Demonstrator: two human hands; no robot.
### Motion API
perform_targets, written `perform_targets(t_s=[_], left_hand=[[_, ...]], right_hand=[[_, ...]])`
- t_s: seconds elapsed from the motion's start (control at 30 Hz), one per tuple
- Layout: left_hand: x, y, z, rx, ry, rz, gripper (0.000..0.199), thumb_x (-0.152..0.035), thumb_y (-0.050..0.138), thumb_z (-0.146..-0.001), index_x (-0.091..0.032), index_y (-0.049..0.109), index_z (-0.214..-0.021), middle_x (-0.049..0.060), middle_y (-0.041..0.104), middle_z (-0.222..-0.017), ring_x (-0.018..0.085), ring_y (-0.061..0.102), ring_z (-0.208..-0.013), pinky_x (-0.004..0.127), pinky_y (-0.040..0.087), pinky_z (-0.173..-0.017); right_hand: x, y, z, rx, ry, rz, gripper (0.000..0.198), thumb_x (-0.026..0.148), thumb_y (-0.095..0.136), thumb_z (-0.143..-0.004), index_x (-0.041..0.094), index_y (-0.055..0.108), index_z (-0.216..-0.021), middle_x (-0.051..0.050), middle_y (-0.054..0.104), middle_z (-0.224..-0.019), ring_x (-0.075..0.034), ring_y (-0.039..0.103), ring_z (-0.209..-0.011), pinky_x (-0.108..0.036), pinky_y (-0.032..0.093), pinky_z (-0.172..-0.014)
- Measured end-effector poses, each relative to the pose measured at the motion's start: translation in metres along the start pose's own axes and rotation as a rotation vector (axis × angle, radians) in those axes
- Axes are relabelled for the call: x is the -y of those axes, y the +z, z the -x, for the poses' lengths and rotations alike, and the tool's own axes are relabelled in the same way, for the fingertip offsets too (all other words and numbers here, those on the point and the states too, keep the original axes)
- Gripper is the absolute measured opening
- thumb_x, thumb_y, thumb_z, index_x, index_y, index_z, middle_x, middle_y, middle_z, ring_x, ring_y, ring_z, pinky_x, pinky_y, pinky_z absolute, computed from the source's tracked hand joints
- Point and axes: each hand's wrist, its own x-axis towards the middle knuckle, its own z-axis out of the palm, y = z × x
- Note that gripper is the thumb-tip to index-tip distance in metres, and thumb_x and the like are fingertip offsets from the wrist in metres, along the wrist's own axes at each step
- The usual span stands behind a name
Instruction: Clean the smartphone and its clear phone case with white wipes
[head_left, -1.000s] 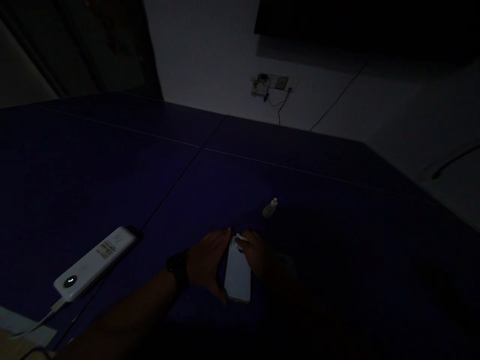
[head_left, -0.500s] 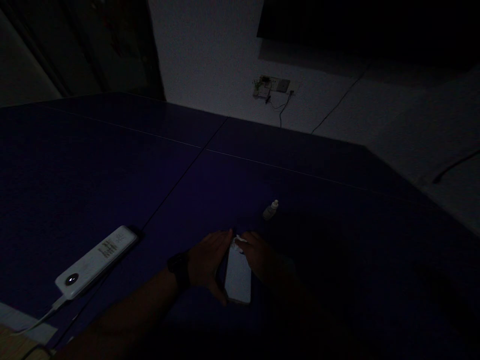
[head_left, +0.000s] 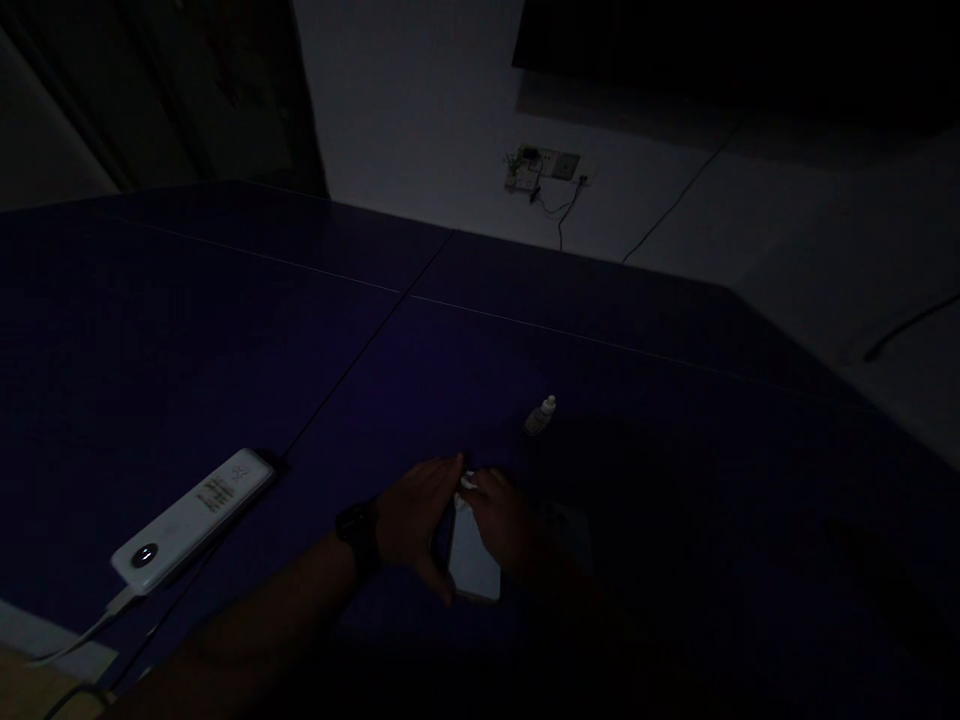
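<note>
A flat phone [head_left: 475, 560] lies on the dark blue surface with its pale face up. My left hand [head_left: 412, 515], with a dark watch on the wrist, rests along its left edge; the fingers stretch toward the top corner and the thumb is spread toward the lower one. Pinched in my right hand [head_left: 501, 520] is a small crumpled white wipe [head_left: 463, 492], pressed on the phone's upper end. Whether it is cloth or tissue I cannot tell. Just beyond my right hand a small dropper bottle [head_left: 540, 416] with a white cap leans to the right or lies tilted.
To the left lies a white power bank [head_left: 193, 522] with a lit round display and a white cable [head_left: 82, 640]. Dark cables hang by a wall socket panel [head_left: 551, 163] at the back. A black screen [head_left: 712, 60] is on the wall. The room is very dim.
My right hand has shifted slightly left with the wipe, toward the phone's upper left corner. My left hand stays on the phone's edge.
</note>
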Motion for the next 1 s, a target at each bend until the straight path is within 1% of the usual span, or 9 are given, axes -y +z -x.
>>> perform_targets(t_s=[0.1, 0.17, 0.3, 0.43, 0.5, 0.63, 0.83, 0.9, 1.0], left_hand=[[-0.001, -0.001, 0.000, -0.014, 0.024, 0.010, 0.157, -0.098, 0.061, -0.050, -0.013, -0.015, -0.158, 0.030, 0.029, -0.158, 0.050, 0.039, -0.140, 0.064, 0.034, -0.114], [-0.003, -0.003, -0.001, -0.003, 0.026, 0.004, 0.155, -0.098, 0.061, -0.050, -0.013, -0.010, -0.159, 0.030, 0.029, -0.158, 0.050, 0.038, -0.140, 0.064, 0.033, -0.114], [-0.005, -0.005, -0.003, 0.023, -0.026, -0.055, 0.159, -0.100, 0.061, -0.044, -0.007, 0.004, -0.158, 0.032, 0.024, -0.159, 0.053, 0.029, -0.144, 0.064, 0.031, -0.116], [-0.007, -0.006, -0.003, 0.073, -0.041, -0.107, 0.156, -0.102, 0.057, -0.045, -0.002, 0.010, -0.157, 0.032, 0.021, -0.161, 0.050, 0.023, -0.148, 0.059, 0.028, -0.119], [-0.009, -0.008, -0.003, 0.090, -0.052, -0.128, 0.154, -0.102, 0.055, -0.048, -0.001, 0.013, -0.156, 0.032, 0.021, -0.161, 0.048, 0.022, -0.149, 0.059, 0.022, -0.122], [-0.012, -0.013, -0.004, 0.096, -0.081, -0.168, 0.148, -0.102, 0.051, -0.052, -0.003, 0.016, -0.156, 0.030, 0.023, -0.161, 0.048, 0.018, -0.150, 0.064, 0.005, -0.123], [-0.011, -0.013, -0.005, 0.122, -0.081, -0.180, 0.147, -0.101, 0.052, -0.053, -0.004, 0.015, -0.157, 0.029, 0.022, -0.161, 0.049, 0.017, -0.150, 0.063, 0.007, -0.122], [-0.011, -0.013, -0.005, 0.135, -0.085, -0.183, 0.146, -0.101, 0.052, -0.054, -0.004, 0.015, -0.157, 0.029, 0.021, -0.162, 0.048, 0.016, -0.151, 0.063, 0.008, -0.122], [-0.011, -0.015, -0.005, 0.135, -0.087, -0.174, 0.145, -0.100, 0.052, -0.054, -0.004, 0.016, -0.157, 0.028, 0.021, -0.162, 0.049, 0.017, -0.150, 0.063, 0.009, -0.122]], right_hand=[[0.000, -0.001, 0.008, 0.065, -0.102, -0.061, 0.023, 0.011, 0.054, -0.096, 0.022, 0.073, -0.102, -0.008, 0.067, -0.104, -0.023, 0.060, -0.102, -0.035, 0.052, -0.088], [-0.007, -0.006, 0.011, 0.095, -0.123, -0.083, 0.024, 0.009, 0.054, -0.095, 0.021, 0.073, -0.103, -0.007, 0.067, -0.103, -0.022, 0.060, -0.101, -0.035, 0.052, -0.087], [-0.014, -0.010, 0.009, 0.058, -0.048, -0.051, 0.033, 0.002, 0.051, -0.093, 0.017, 0.070, -0.116, -0.010, 0.066, -0.106, -0.023, 0.059, -0.100, -0.036, 0.051, -0.090], [-0.005, -0.005, 0.008, 0.033, -0.027, 0.018, 0.027, 0.007, 0.053, -0.095, 0.017, 0.072, -0.112, -0.012, 0.066, -0.110, -0.024, 0.059, -0.102, -0.037, 0.050, -0.090], [0.000, -0.005, 0.012, 0.052, -0.098, 0.034, 0.024, 0.010, 0.054, -0.097, 0.018, 0.073, -0.109, -0.011, 0.067, -0.109, -0.023, 0.060, -0.100, -0.036, 0.051, -0.087], [-0.001, -0.014, 0.026, 0.121, -0.283, -0.011, 0.024, 0.012, 0.060, -0.094, 0.021, 0.073, -0.113, -0.007, 0.070, -0.106, -0.020, 0.061, -0.095, -0.032, 0.051, -0.081], [0.002, -0.021, 0.017, 0.063, -0.027, 0.144, 0.028, 0.013, 0.053, -0.097, 0.023, 0.073, -0.115, -0.008, 0.071, -0.107, -0.021, 0.064, -0.092, -0.032, 0.051, -0.075], [0.006, -0.019, 0.013, 0.099, -0.056, 0.142, 0.027, 0.015, 0.051, -0.099, 0.023, 0.073, -0.115, -0.007, 0.071, -0.106, -0.020, 0.065, -0.089, -0.030, 0.051, -0.073], [0.006, -0.021, 0.017, 0.197, -0.167, 0.110, 0.026, 0.019, 0.052, -0.100, 0.024, 0.072, -0.115, -0.005, 0.072, -0.104, -0.019, 0.066, -0.087, -0.028, 0.051, -0.070]])
